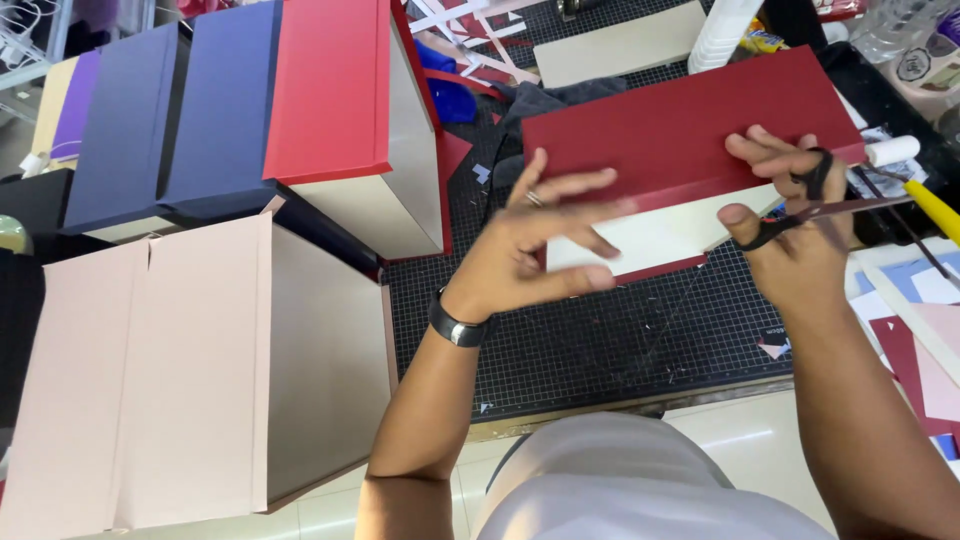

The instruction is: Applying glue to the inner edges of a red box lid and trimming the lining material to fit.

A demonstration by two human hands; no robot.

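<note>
The left hand [530, 245] lay spread flat on the red box [680, 150], pinning it to the cutting mat [600, 340] on the tabletop; the right hand [795, 225] gripped black scissors [815, 200] at the box's edge. Firm pressure and short snips would have suited.

Craft workshop for box making. Evidence: black gridded cutting mat [600, 340] littered with paper scraps [772, 347]; stacked paper-covered boxes in red [330, 90], navy [215, 110] and pale pink [150, 370]; loose coloured card sheets [925, 350]; white tape roll [892, 151].
</note>
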